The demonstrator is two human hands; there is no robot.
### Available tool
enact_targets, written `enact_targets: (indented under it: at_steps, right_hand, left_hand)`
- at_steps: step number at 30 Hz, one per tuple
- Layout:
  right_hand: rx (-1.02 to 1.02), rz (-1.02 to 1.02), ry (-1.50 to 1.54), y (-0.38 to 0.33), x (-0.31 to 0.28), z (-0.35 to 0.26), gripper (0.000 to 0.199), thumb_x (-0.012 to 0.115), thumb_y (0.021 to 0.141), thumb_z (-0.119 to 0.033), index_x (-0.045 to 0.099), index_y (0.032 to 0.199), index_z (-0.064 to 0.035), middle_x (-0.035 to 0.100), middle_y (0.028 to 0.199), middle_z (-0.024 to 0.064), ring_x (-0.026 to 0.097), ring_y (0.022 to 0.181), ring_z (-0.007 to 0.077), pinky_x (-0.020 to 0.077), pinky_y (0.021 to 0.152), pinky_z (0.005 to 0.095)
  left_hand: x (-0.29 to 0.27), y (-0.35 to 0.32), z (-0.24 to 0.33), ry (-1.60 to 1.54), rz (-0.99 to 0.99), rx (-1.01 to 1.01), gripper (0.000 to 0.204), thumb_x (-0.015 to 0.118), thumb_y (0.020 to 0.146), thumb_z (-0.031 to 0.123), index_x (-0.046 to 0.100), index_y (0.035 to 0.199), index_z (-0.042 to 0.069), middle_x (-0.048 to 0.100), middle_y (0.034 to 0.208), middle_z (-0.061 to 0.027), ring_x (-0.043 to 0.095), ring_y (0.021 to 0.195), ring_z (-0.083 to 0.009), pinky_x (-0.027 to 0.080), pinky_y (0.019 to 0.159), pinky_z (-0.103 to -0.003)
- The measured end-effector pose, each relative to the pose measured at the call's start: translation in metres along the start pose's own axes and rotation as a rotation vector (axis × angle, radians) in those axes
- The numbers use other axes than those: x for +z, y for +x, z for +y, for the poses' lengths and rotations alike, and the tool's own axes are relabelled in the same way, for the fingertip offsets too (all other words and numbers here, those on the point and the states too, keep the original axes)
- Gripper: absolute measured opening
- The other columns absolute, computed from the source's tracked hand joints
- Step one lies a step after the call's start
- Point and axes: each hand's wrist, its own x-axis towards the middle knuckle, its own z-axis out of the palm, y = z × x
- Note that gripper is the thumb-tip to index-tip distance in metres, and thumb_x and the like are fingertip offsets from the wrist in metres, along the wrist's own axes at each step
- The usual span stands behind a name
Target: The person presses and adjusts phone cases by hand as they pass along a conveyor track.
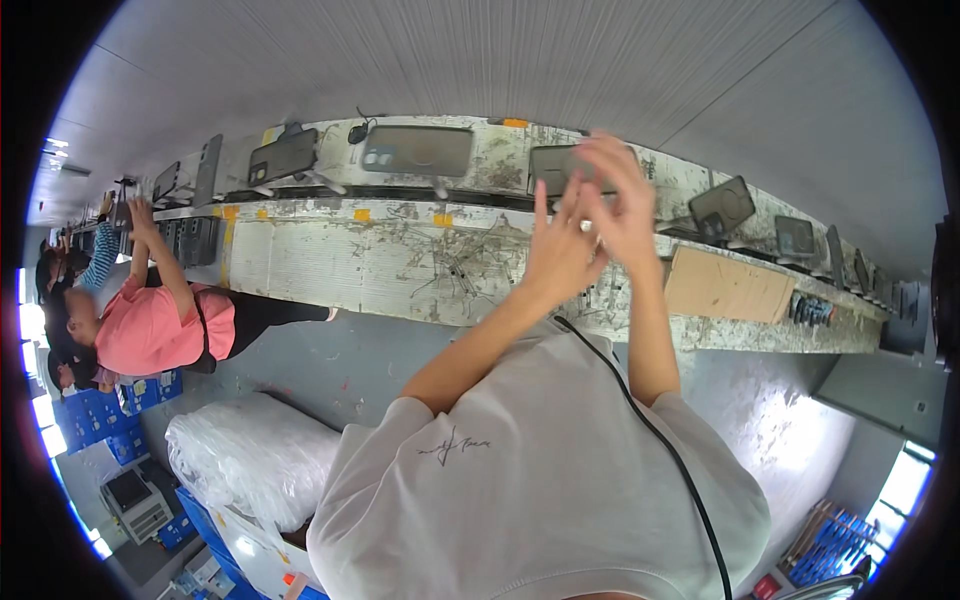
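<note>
Workbench [330, 262] seen running across the scene, pale and heavily scuffed, under a light ribbed wall or ceiling.

Dark phone cases [418, 150] are propped along the far edge of the bench; a brown cardboard sheet [728, 285] lies on it at the right. At the left a co-worker in a pink shirt [160, 325] is seen reaching to the bench, with blue crates [95, 415] behind. A bundle of clear plastic bags [250, 455] rests near left. A black cable [650, 420] runs over the grey shirt. Both forearms are raised over the bench: left hand [562, 255] and right hand [622, 205] are held together, fingers spread loosely, blurred. A small pale item [588, 227] is glimpsed between them; which hand grips it cannot be told.
</note>
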Motion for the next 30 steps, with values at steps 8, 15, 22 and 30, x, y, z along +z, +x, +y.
enact_targets:
  at_steps: [8,15,22,30]
  right_hand:
    - [0.038,-0.181,-0.356,0.01,0.137,-0.015,0.066,0.068,0.107,-0.057,0.064,0.157,-0.013,0.051,0.168,0.024,0.037,0.162,0.0547,0.0237,0.127,0.0796]
    - [0.202,-0.02,-0.853,-0.024,0.091,0.038,0.067,0.063,0.106,-0.065,0.07,0.155,-0.0192,0.06,0.163,0.0148,0.047,0.157,0.048,0.0213,0.128,0.0797]
    - [0.183,0.083,-0.92,-0.058,-0.009,0.078,0.057,0.078,0.099,-0.057,0.078,0.143,-0.0212,0.069,0.155,0.0076,0.055,0.152,0.0397,0.0303,0.129,0.0695]
    - [0.259,0.408,-0.171,-0.055,-0.067,0.06,0.035,0.068,0.11,-0.023,0.075,0.139,-0.0056,0.072,0.15,0.018,0.059,0.15,0.0368,0.038,0.129,0.0524]
  left_hand:
    - [0.009,-0.109,-0.031,-0.402,-0.093,-0.016,0.061,0.076,0.094,0.016,0.067,0.154,0.013,0.047,0.174,-0.0229,0.037,0.165,-0.0475,0.028,0.134,-0.062]
    - [-0.046,-0.084,-0.105,0.021,0.425,-0.198,0.056,0.074,0.092,0.007,0.07,0.147,0.009,0.052,0.169,-0.0228,0.042,0.161,-0.0488,0.032,0.13,-0.063]
    - [-0.032,0.002,-0.096,0.217,0.264,-0.147,0.058,0.073,0.104,0.037,0.065,0.16,0.026,0.05,0.172,-0.0173,0.043,0.16,-0.0472,0.028,0.131,-0.069]
    - [0.012,0.03,-0.008,0.058,0.094,-0.045,0.065,0.071,0.105,0.05,0.059,0.165,0.026,0.043,0.177,-0.018,0.034,0.165,-0.0485,0.019,0.133,-0.072]
